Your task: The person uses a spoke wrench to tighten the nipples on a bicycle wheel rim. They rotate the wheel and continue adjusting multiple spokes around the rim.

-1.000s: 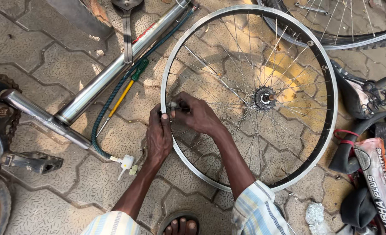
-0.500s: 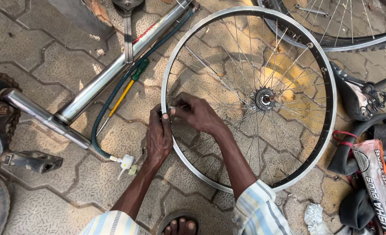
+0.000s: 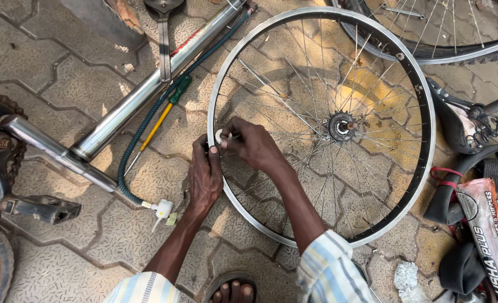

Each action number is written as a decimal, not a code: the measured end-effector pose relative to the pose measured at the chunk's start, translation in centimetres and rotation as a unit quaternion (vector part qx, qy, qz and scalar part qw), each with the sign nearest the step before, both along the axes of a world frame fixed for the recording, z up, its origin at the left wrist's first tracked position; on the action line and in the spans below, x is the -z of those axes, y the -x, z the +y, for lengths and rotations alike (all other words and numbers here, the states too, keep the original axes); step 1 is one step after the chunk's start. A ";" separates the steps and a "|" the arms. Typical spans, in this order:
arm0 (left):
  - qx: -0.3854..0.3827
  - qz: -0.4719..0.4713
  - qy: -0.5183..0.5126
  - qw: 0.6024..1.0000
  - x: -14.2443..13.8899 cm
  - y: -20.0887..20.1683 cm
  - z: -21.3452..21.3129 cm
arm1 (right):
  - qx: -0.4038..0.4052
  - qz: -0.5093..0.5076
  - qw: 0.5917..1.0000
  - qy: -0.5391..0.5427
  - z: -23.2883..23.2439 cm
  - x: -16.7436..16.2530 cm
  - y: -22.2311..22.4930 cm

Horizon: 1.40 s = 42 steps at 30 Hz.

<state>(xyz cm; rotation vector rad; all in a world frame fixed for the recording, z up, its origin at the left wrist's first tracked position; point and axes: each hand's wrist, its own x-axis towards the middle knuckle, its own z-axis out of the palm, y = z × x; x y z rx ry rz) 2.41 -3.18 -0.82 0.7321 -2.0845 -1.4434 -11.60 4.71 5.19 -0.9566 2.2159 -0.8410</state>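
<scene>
A bare spoked bicycle wheel rim [image 3: 423, 140] lies flat on the paving, its hub [image 3: 340, 126] in the middle. My left hand [image 3: 205, 178] grips the rim's left edge from outside. My right hand [image 3: 253, 144] reaches over the spokes from inside and pinches a small round silver tool [image 3: 220, 135] against the rim, right by my left fingertips. Both hands meet at the same spot on the rim.
A chrome bicycle frame [image 3: 131, 109] with crank and pedal [image 3: 38, 207] lies at left. A yellow-shafted, green-handled screwdriver [image 3: 159, 120] and a green pump hose [image 3: 142, 132] lie beside it. Another wheel [image 3: 428, 33] sits top right, a saddle [image 3: 462, 123] and a spoke box [image 3: 490, 241] at right. My sandalled foot [image 3: 232, 289] shows below.
My hands stay at the same place on the rim; the right fingers have shifted slightly on the small tool. The wheel has not visibly moved.
</scene>
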 end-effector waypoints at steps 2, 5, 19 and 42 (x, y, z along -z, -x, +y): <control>-0.002 -0.014 -0.008 1.000 0.1 0.1 0.0 | -0.003 0.056 0.998 0.026 -0.8 0.8 -0.5; -0.003 -0.001 0.011 1.000 0.3 0.0 0.1 | -0.021 0.148 0.962 -0.230 -1.5 1.1 -1.2; 0.000 -0.030 -0.017 0.999 -0.3 -0.1 0.1 | 0.016 0.013 1.000 -0.012 0.4 0.3 -0.8; 0.002 -0.005 0.025 1.000 0.7 0.1 0.2 | -0.019 0.154 0.962 -0.225 -2.2 1.3 -1.2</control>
